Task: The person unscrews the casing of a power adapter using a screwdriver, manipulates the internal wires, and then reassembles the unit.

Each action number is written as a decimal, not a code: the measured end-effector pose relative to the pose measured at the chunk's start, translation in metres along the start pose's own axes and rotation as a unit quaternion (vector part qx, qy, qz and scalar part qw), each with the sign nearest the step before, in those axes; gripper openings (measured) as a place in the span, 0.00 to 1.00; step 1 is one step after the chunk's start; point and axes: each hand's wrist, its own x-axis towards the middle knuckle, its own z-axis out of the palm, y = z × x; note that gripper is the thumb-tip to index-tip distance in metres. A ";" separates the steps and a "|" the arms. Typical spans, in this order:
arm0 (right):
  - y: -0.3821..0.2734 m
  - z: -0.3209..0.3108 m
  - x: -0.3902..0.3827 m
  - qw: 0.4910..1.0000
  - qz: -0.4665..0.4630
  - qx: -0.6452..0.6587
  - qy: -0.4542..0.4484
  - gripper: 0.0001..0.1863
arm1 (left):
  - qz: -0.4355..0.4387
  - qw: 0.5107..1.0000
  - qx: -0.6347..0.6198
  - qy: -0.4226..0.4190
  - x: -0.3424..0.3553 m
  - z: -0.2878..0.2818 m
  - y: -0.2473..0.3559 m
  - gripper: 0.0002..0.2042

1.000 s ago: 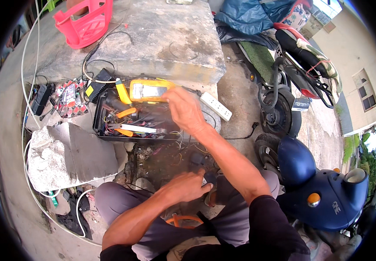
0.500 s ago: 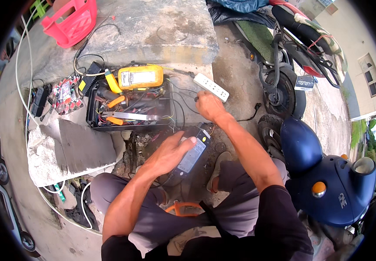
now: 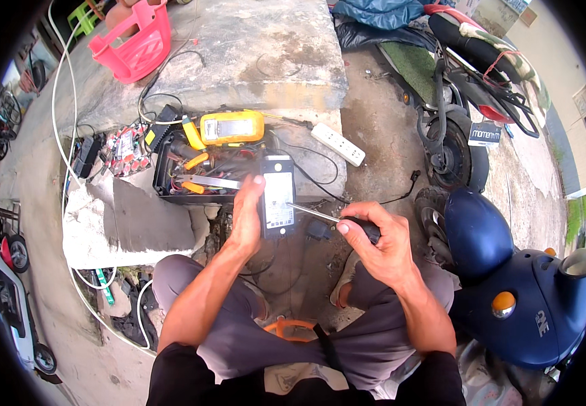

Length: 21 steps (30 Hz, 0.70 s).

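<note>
My left hand (image 3: 244, 218) grips a black power adapter box (image 3: 278, 229) by its left side, holding it upright with its white label facing me. In my right hand (image 3: 389, 249) is a screwdriver (image 3: 364, 229) with a dark handle. Its thin metal shaft points left, and the tip overlaps the label; whether it touches cannot be told. Just beyond the box lies an open black toolbox (image 3: 198, 199) full of tools and wires, partly hidden by my left hand and the box. A yellow multimeter (image 3: 232, 126) rests at its far edge.
A white power strip (image 3: 337, 144) lies beyond my right hand, with black cables nearby. A broken concrete block (image 3: 130, 223) stands at the left. The blue scooter (image 3: 530, 304) is close on the right, and a pink plastic basket (image 3: 134, 51) sits far left.
My right hand has come back from beside the power strip and now holds a screwdriver at the adapter box. My left hand has raised and turned the box upright. The view has shifted slightly.
</note>
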 end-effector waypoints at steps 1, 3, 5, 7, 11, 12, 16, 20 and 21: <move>0.003 0.003 0.000 1.000 -0.007 0.003 -0.009 0.12 | 0.005 1.000 0.006 0.007 -0.001 0.000 -0.003 0.25; 0.008 0.008 -0.003 1.000 0.000 0.016 -0.010 0.12 | 0.019 1.000 0.014 0.021 -0.001 0.001 -0.009 0.25; 0.012 0.008 0.001 1.000 -0.001 0.023 -0.011 0.12 | 0.015 1.000 0.015 0.000 -0.001 0.007 -0.003 0.27; 0.016 0.008 0.005 1.000 -0.006 0.028 -0.011 0.12 | -0.011 1.000 -0.021 -0.003 -0.002 0.010 0.001 0.33; 0.016 0.007 0.009 0.999 0.004 0.010 -0.030 0.12 | -0.001 1.000 -0.007 0.019 0.003 0.006 -0.004 0.35; 0.011 0.007 0.009 0.999 0.013 0.003 -0.036 0.12 | 0.011 0.999 0.001 0.031 0.004 0.007 -0.006 0.35; 0.014 0.014 0.013 0.996 -0.067 -0.056 -0.027 0.12 | 0.031 0.996 0.019 0.080 0.012 -0.003 -0.020 0.37; 0.007 0.010 0.019 0.987 -0.075 -0.111 -0.087 0.13 | 0.093 0.978 0.167 0.079 0.008 0.005 -0.005 0.35; 0.008 0.013 0.020 0.988 -0.068 -0.105 -0.096 0.13 | 0.104 0.964 0.222 0.102 0.007 0.007 -0.002 0.34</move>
